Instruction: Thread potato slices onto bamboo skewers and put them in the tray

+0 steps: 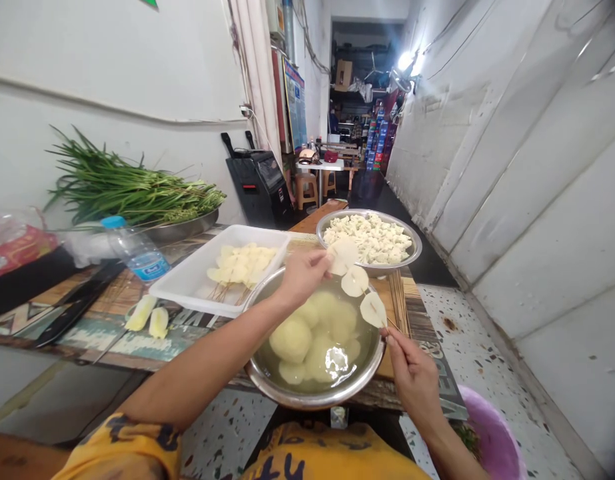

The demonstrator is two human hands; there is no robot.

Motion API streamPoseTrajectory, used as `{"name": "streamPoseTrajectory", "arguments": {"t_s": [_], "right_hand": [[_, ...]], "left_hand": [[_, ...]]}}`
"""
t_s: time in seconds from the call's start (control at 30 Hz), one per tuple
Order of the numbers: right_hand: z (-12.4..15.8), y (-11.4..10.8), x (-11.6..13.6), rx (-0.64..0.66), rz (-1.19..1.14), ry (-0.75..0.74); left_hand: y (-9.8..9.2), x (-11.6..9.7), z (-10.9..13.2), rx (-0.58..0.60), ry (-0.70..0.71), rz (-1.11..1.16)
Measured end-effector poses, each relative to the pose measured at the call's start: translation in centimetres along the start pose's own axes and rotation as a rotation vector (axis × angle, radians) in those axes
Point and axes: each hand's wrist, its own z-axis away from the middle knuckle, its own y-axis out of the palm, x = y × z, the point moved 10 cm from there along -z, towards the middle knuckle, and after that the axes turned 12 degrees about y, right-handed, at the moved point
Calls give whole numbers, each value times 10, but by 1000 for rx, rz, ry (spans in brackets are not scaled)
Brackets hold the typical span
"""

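Note:
My right hand (412, 367) is closed on the lower end of a thin wooden skewer (391, 324). Pale potato slices (354, 281) are threaded along it. Between its thumb and fingers my left hand (307, 275) pinches the topmost slice (343, 255) near the skewer's far end. Both hands are above the rim of a steel bowl (267, 393), which holds water with peeled potatoes (290, 339) and loose slices in it. Left of the bowl, a white plastic tray (187, 297) contains skewered potato slices (244, 267). Bare skewers (400, 300) lie on the table to the bowl's right.
Cauliflower florets (370, 237) fill a steel basin behind the bowl. On the left are a water bottle (137, 250), a black-handled knife (77, 307), two pale vegetable pieces (150, 319) and a heap of green stalks (132, 187). A purple tub (492, 433) stands on the floor at right.

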Motion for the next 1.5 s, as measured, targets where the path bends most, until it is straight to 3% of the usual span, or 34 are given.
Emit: {"name": "streamPoseTrajectory", "arguments": {"t_s": [0.07, 0.17, 0.47, 0.67, 0.77, 0.9, 1.07, 1.5], "right_hand": [[8, -1, 12, -92, 145, -171], [11, 3, 18, -99, 238, -244], [5, 3, 25, 22, 205, -230], [1, 10, 22, 141, 201, -69], [2, 7, 24, 125, 223, -86], [11, 4, 28, 40, 303, -281], [30, 9, 35, -76, 452, -575], [13, 1, 26, -55, 280, -337]], "left_hand": [[-1, 0, 1, 5, 11, -32], [-2, -1, 1, -2, 9, -36], [-3, 6, 0, -124, -154, 257], [-8, 4, 0, -148, -98, 204], [-7, 2, 0, -147, -78, 197], [-8, 3, 0, -174, -89, 214], [-13, 20, 3, -257, -236, 373], [3, 13, 7, -165, -279, 458]]}}
